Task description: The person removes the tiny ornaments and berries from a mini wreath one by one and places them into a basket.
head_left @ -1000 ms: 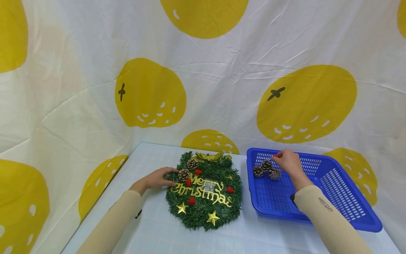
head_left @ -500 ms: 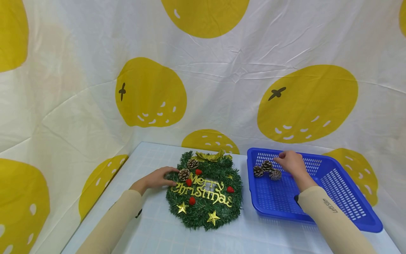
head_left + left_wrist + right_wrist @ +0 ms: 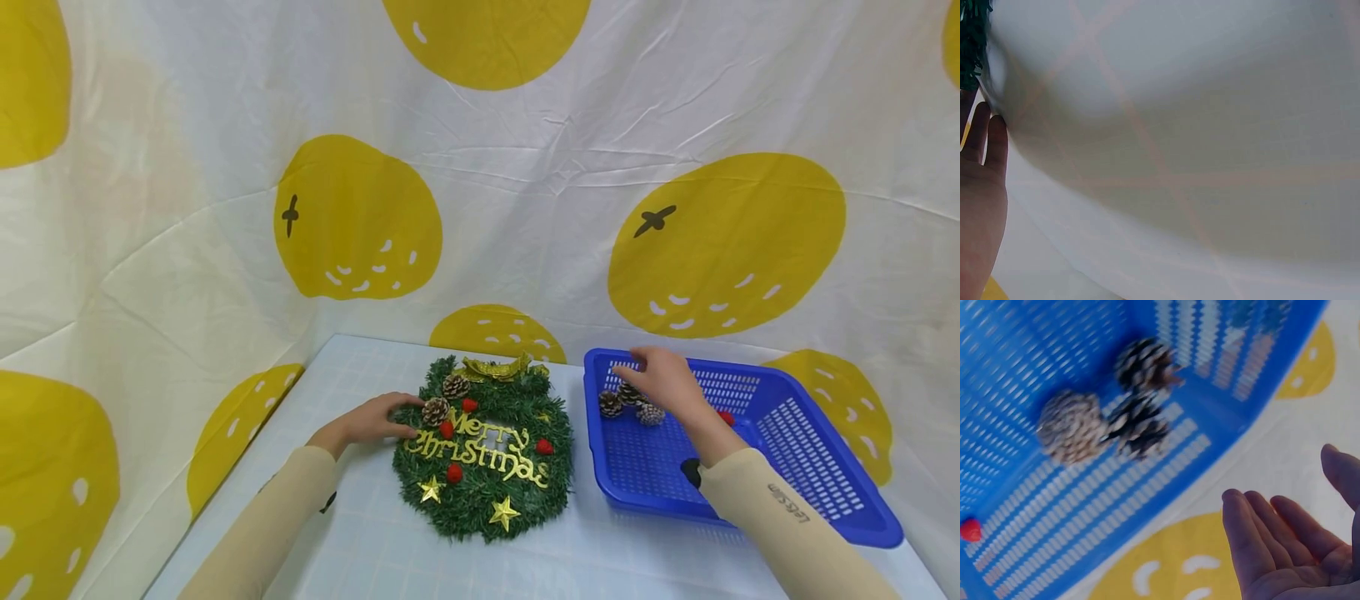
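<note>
L hand [image 3: 375, 419], fingers extended, is touching wreath [image 3: 480, 510] at 10 o'clock; R hand [image 3: 666, 385], spread, empty, is hovering over basket [image 3: 637, 471], 10 o'clock. Appar. stripping wreath; next prob. needing red berry [image 3: 454, 473] pinch.

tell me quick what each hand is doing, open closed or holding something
Left hand: open, at the left edge of the Christmas wreath.
Right hand: open, holding nothing, above the blue basket.
</note>
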A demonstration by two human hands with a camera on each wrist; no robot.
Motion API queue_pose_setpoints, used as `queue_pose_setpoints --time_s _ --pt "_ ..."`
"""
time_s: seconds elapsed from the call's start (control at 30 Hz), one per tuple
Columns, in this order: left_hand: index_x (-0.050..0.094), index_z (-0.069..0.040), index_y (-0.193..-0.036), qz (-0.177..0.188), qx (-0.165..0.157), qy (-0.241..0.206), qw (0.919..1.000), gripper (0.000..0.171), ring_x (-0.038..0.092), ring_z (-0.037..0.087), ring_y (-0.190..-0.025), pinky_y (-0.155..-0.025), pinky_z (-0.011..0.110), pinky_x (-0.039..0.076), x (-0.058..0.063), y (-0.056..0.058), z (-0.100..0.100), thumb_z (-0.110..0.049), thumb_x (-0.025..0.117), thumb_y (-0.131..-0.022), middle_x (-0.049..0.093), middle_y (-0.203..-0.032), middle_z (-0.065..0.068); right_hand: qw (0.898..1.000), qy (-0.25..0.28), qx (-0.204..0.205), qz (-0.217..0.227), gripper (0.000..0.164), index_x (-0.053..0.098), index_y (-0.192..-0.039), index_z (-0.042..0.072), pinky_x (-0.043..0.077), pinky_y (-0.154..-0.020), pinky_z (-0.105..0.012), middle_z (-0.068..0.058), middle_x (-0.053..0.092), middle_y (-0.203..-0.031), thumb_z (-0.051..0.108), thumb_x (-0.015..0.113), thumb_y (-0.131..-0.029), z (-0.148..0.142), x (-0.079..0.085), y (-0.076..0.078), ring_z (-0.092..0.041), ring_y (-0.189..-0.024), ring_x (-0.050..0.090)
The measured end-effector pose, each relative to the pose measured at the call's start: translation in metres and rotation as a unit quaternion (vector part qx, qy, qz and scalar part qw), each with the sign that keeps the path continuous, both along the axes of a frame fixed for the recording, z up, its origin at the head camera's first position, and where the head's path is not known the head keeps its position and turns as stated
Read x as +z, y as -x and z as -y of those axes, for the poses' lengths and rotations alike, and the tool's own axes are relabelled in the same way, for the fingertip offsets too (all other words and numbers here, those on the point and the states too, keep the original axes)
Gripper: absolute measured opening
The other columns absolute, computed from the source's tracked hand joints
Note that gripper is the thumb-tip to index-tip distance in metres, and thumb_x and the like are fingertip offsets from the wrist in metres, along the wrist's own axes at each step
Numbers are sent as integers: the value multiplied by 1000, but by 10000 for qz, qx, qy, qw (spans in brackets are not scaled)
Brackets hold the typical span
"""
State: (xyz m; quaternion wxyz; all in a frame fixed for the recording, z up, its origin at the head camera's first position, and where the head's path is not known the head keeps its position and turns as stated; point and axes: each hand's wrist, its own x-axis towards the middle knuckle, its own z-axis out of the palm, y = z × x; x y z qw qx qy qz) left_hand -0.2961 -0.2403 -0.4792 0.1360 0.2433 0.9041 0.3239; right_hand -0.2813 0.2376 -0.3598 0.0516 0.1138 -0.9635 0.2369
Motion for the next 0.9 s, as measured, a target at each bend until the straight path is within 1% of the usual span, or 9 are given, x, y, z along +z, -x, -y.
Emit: queue_pose_setpoints --time_s 0.2,0.33,0.4,0.57,0.7,0.9 --pt "51 -14 -142 -1 19 3 10000 57 35 42 -136 -108 61 31 0 0 0 -34 69 -92 42 -147 19 9996 181 164 -122 55 54 -131 -10 47 -92 -57 -29 60 -124 30 65 -95 22 5 -12 -44 -112 58" --pt "51 -14 -142 -32 21 29 10000 57 36 42 -136 -108 61 31 -1 0 0 -34 69 -92 43 -147 19 9992 269 236 -176 54 56 -132 -7 49 -89 -56 -27 63 -121 31 65 -95 37 6 -21 -42 -108 60" --pt "51 -14 -141 -44 20 31 10000 57 36 41 -136 -108 61 31 -1 0 0 -34 69 -92 43 -147 18 9988 328 313 -177 54 56 -132 -7 50 -86 -55 -25 64 -118 32 65 -95 45 6 -26 -40 -103 62" --pt "51 -15 -141 -37 24 12 10000 57 36 41 -136 -107 61 32 -1 0 -1 -35 70 -91 43 -147 18 9977 444 490 -133 55 56 -133 -4 53 -82 -52 -22 64 -121 33 66 -94 62 2 -36 -36 -103 63" --pt "52 -14 -141 -4 37 8 10000 57 36 42 -136 -107 61 32 0 -1 -1 -35 70 -91 43 -147 18 9961 577 654 -101 54 56 -135 -1 53 -84 -51 -20 62 -127 32 67 -94 75 -2 -44 -37 -107 62" --pt "52 -15 -141 -28 42 41 10000 57 35 42 -136 -107 61 32 0 0 -1 -35 70 -91 43 -147 18 9938 711 852 -91 54 58 -135 3 53 -85 -50 -16 62 -129 34 68 -93 92 -4 -53 -35 -109 62"
